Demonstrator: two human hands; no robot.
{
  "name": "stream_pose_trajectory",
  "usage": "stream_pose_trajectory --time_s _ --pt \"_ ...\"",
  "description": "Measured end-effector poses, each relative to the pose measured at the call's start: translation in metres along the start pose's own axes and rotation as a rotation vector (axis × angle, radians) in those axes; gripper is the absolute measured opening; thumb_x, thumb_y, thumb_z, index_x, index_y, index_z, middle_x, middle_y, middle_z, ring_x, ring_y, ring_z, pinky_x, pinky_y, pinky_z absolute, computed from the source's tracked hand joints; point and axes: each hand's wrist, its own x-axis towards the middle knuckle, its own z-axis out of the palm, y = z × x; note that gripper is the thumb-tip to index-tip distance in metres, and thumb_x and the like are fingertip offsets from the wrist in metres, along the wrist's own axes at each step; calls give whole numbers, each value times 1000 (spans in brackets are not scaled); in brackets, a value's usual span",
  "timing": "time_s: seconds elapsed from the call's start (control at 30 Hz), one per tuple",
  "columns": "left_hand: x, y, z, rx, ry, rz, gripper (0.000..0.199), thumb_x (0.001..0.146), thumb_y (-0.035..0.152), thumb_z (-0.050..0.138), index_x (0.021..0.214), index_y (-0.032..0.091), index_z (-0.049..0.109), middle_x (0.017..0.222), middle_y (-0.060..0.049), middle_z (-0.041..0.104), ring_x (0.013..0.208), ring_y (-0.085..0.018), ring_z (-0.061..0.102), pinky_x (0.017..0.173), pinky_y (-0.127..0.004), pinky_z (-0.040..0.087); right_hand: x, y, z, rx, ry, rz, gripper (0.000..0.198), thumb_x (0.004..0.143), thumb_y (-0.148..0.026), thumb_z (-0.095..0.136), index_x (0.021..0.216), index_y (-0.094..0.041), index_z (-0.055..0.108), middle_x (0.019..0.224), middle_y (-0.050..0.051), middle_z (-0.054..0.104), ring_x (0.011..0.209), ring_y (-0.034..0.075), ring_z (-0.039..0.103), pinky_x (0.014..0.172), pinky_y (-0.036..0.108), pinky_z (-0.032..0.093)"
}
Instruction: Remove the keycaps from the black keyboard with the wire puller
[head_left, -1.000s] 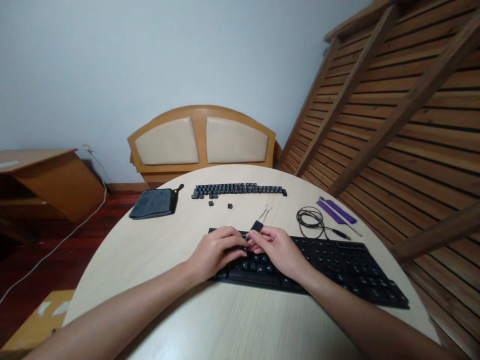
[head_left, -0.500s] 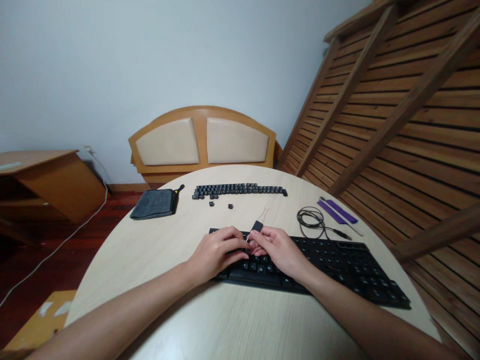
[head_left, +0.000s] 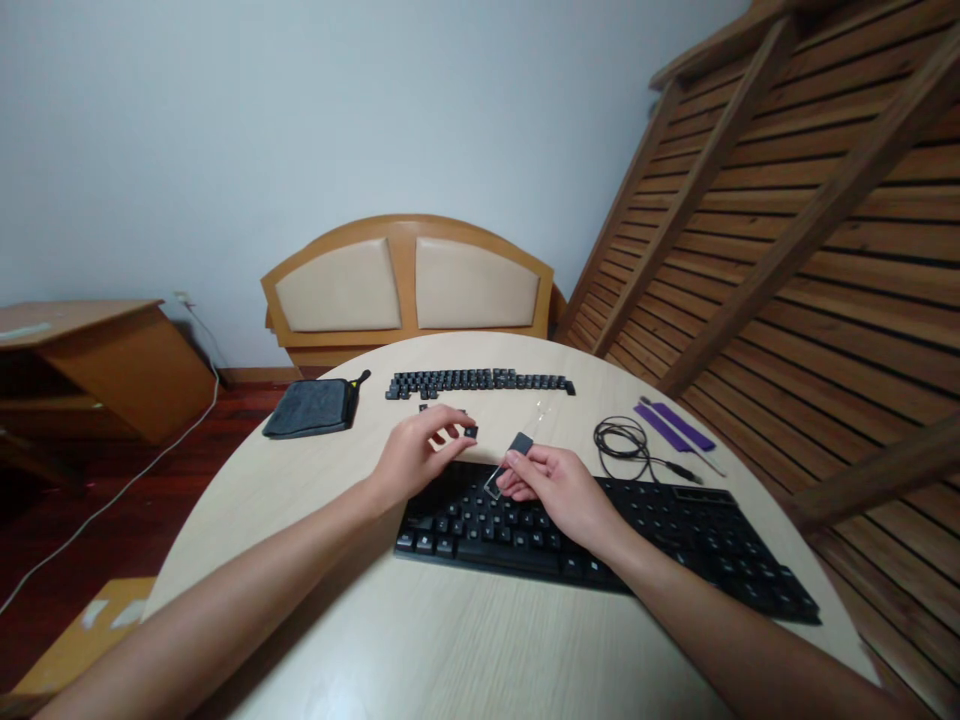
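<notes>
Between the fingertips of my left hand (head_left: pixel 420 448) is a small black keycap (head_left: pixel 471 432), held just above the table beyond the keyboard's back edge. My right hand (head_left: pixel 553 488) grips a keycap puller (head_left: pixel 520 442) by its dark body; thin wire loops stick out at both ends, one pointing down over the keys. Below both hands lies the black keyboard (head_left: pixel 480 551), its right part partly covered by my right forearm. Beyond them, removed keycaps (head_left: pixel 480 380) stand in rows. Loose keycaps near my left hand are partly hidden by it.
A dark grey cloth pouch (head_left: pixel 309 407) lies at the table's left. On the right are a coiled black cable (head_left: pixel 621 440) and purple strips (head_left: pixel 673 425) with a thin rod. Wooden slats (head_left: pixel 825 250) lean beside the round table (head_left: pixel 300 560).
My left hand has moved away from the puller, up and to the left, carrying a keycap. My right hand stays over the keyboard with the puller, its lower wire loop now visible.
</notes>
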Motion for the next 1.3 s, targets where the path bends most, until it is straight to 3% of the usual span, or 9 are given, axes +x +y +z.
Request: stream_pose_trajectory --time_s 0.2,0.47,0.9,1.3 --pt "41 -59 -9 424 35 -190 20 90 34 62 105 23 70 101 -5 73 85 -20 67 75 -31 53 -2 0 1 -17 0 -15 44 81 -59 63 80 -15 67 78 7 73 70 15 70 69 30 57" --pt "62 -102 1 597 52 -268 17 88 28 64 101 22 73 108 -8 71 104 -29 59 86 -36 46 -4 -2 0 -15 -2 -3 46 79 -60 64 80 -14 67 78 7 74 71 16 70 70 30 56" --pt "60 -129 14 698 81 -264 16 84 26 68 99 24 75 111 -8 66 111 -30 48 94 -41 41 -3 -1 0 -15 9 13 47 79 -61 64 79 -14 68 78 8 74 70 15 70 69 29 56" --pt "57 -130 14 674 109 -249 15 84 24 67 97 23 74 109 -8 66 110 -31 50 94 -42 43 -4 -2 0 -37 7 15 42 82 -56 63 79 -14 68 78 7 73 70 14 69 68 28 55"
